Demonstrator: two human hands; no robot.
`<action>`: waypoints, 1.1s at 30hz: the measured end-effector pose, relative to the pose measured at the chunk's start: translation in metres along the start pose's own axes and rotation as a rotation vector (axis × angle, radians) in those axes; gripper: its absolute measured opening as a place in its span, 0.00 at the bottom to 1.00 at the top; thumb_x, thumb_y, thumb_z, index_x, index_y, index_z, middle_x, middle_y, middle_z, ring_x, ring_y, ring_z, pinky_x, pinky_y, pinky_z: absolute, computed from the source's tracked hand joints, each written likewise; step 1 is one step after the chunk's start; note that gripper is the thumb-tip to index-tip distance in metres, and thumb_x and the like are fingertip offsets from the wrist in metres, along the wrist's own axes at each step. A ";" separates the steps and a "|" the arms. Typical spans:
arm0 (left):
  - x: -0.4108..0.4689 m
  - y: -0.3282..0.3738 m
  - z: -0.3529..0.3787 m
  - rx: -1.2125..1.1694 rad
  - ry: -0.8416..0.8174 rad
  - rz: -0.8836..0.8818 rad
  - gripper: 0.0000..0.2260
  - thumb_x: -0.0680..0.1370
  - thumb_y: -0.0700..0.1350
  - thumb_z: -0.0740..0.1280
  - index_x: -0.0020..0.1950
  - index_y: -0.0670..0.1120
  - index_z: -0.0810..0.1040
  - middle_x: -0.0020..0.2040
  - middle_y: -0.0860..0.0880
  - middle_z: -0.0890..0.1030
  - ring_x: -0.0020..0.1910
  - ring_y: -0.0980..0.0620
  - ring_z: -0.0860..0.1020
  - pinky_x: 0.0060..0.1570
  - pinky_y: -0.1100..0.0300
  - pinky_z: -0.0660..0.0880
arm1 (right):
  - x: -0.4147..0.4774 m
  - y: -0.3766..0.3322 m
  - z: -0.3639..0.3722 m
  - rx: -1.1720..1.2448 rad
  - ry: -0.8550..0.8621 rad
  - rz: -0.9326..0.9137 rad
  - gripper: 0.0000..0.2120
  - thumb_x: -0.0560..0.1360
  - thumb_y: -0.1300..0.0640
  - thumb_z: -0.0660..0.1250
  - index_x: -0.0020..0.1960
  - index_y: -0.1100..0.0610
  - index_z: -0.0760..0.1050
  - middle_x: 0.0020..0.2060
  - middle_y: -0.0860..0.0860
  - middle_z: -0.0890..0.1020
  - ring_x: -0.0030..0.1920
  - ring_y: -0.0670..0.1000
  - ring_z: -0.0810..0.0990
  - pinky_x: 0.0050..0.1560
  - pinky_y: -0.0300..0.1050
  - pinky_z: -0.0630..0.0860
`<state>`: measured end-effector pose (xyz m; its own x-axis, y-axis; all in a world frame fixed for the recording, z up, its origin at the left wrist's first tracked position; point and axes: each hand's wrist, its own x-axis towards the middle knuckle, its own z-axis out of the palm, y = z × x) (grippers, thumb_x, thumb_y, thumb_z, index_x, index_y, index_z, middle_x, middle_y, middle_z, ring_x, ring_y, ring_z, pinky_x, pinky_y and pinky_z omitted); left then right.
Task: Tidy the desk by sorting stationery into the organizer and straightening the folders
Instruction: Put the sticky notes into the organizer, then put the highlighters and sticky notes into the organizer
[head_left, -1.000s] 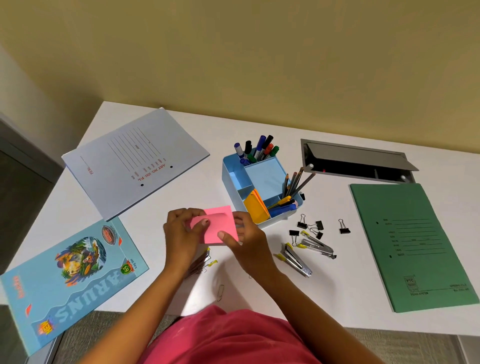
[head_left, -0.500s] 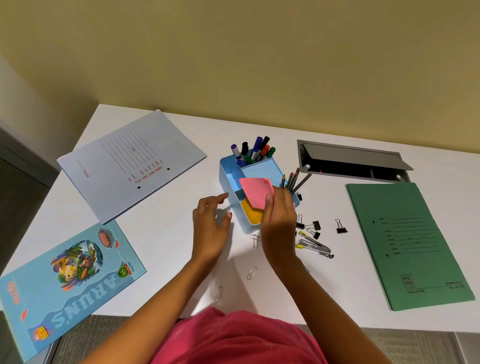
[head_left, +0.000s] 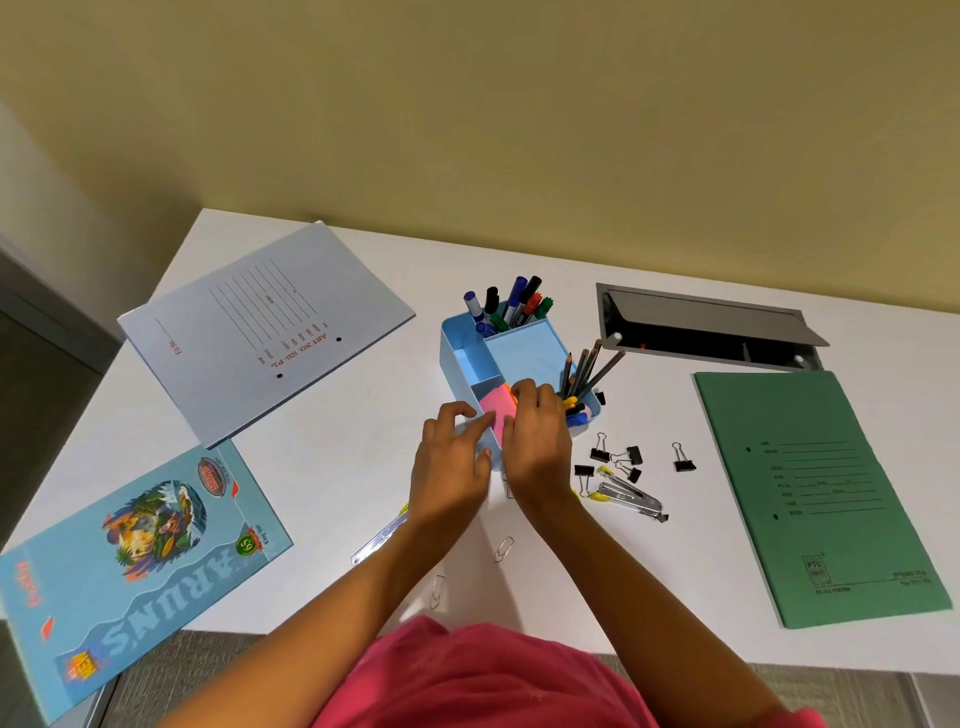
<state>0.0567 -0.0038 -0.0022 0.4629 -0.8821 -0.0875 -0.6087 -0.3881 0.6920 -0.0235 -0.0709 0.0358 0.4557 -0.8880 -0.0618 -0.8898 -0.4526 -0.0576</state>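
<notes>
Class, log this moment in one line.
step: pink sticky notes into organizer | right hand: holds notes in organizer | left hand: open beside organizer | loose: binder clips

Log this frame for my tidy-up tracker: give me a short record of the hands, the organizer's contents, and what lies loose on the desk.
right hand: holds pink sticky notes in the organizer, front compartment
left hand: fingers rest against organizer's front wall
organizer contents: markers at back, pencils at right
loose items: binder clips, stapler, paper clips
folders: grey folder left, askew; green folder right
notebook: near left, overhanging the edge
</notes>
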 end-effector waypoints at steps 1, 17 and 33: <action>0.000 -0.001 0.001 -0.001 0.002 -0.003 0.18 0.77 0.53 0.65 0.67 0.58 0.72 0.70 0.52 0.67 0.66 0.51 0.67 0.58 0.65 0.64 | 0.000 0.001 0.003 -0.016 0.001 0.005 0.20 0.77 0.61 0.65 0.66 0.61 0.63 0.59 0.59 0.69 0.58 0.56 0.69 0.57 0.45 0.68; -0.009 0.001 -0.010 -0.126 0.045 0.005 0.16 0.79 0.46 0.63 0.67 0.54 0.71 0.67 0.50 0.70 0.65 0.52 0.68 0.58 0.69 0.62 | -0.048 0.024 0.016 0.312 0.354 -0.105 0.13 0.71 0.67 0.71 0.55 0.64 0.77 0.46 0.59 0.80 0.45 0.56 0.80 0.43 0.45 0.80; -0.011 -0.002 -0.023 -0.253 0.069 -0.070 0.12 0.79 0.40 0.63 0.62 0.46 0.76 0.62 0.47 0.75 0.62 0.49 0.73 0.62 0.59 0.68 | -0.099 0.078 0.072 0.202 0.075 0.176 0.13 0.71 0.61 0.73 0.54 0.63 0.77 0.45 0.58 0.78 0.45 0.60 0.79 0.45 0.52 0.78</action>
<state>0.0680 0.0126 0.0137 0.5463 -0.8318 -0.0984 -0.3970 -0.3606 0.8440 -0.1360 -0.0127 -0.0344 0.2847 -0.9585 -0.0151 -0.9291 -0.2720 -0.2507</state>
